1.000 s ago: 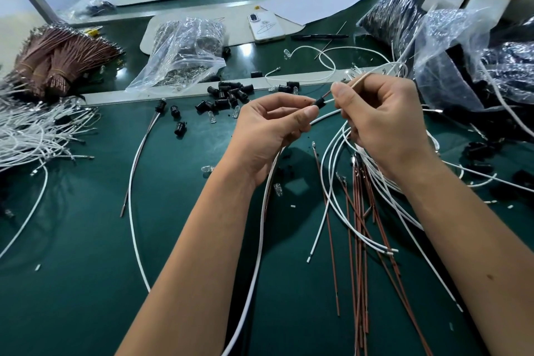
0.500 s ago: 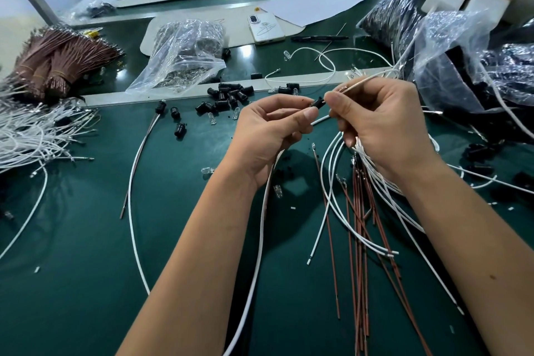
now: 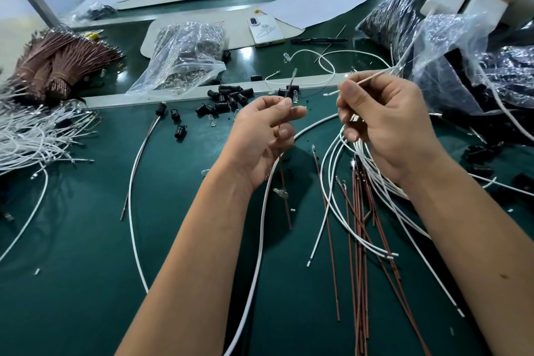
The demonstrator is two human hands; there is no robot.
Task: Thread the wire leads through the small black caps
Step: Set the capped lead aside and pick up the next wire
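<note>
My left hand (image 3: 264,136) pinches a thin brown wire lead (image 3: 284,182) that stands almost upright, its bare tip above the fingers. My right hand (image 3: 384,124) pinches a white wire lead (image 3: 372,79) near its end; the stripped tip points left toward the other hand, a short gap apart. No black cap shows between the fingers of either hand. A heap of small black caps (image 3: 228,98) lies on the green mat just beyond my left hand. A few loose caps (image 3: 180,131) lie to its left, one of them (image 3: 161,109) on the end of a wire pair.
Loose brown and white leads (image 3: 358,225) fan out under my right forearm. Brown wire bundles (image 3: 57,63) and a white wire pile (image 3: 34,133) fill the left. A clear bag of parts (image 3: 185,61), a phone (image 3: 265,30), a pen (image 3: 318,40) and bags of black parts (image 3: 404,17) lie behind.
The hands were together at a black cap on the wires. They have moved apart: the left now holds a brown lead upright, the right a white lead.
</note>
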